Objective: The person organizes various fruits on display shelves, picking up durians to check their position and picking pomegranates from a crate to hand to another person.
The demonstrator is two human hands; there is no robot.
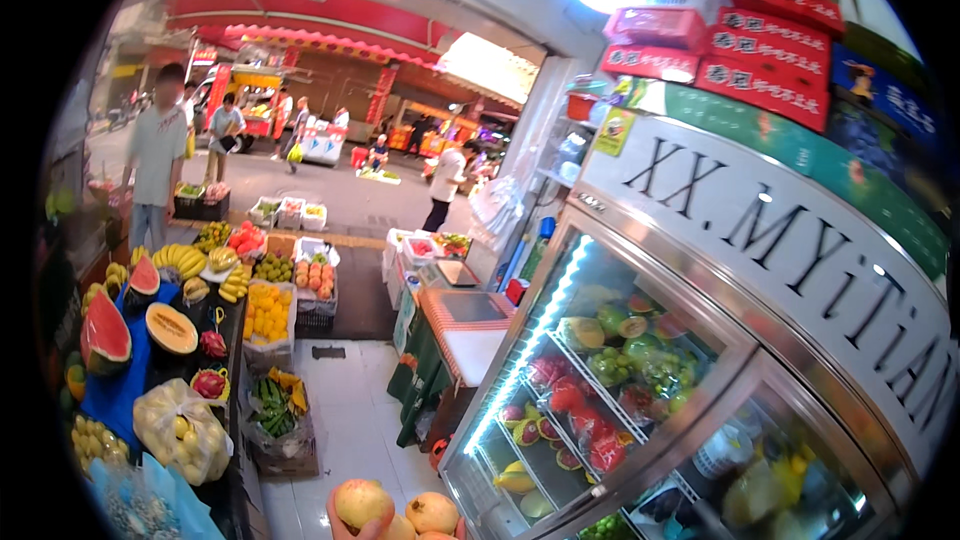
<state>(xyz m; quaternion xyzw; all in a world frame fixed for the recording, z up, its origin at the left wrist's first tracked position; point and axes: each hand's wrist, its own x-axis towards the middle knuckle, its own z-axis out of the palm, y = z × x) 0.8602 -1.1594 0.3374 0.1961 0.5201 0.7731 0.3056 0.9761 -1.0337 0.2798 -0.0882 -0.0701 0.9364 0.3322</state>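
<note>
At the bottom edge, several yellow-pink pomegranates (pixel 432 512) are bunched together in front of me. My left hand (pixel 378 528) is partly in view, curled about the leftmost pomegranate (pixel 362 503). Only a sliver of my right hand (pixel 461 528) shows, pressed against the right side of the bunch. The lower parts of both hands and of the fruit are cut off by the frame. Below them lies a white tiled floor (pixel 340 410).
A glass-door fridge (pixel 600 390) with fruit stands at right, boxes (pixel 765 40) stacked above. The left fruit stand bears watermelon (pixel 106 335), a halved melon (pixel 172 328) and bananas (pixel 180 261). Crates (pixel 285 450) line the aisle. Beyond a counter (pixel 468 352), people (pixel 160 155) stand along the street.
</note>
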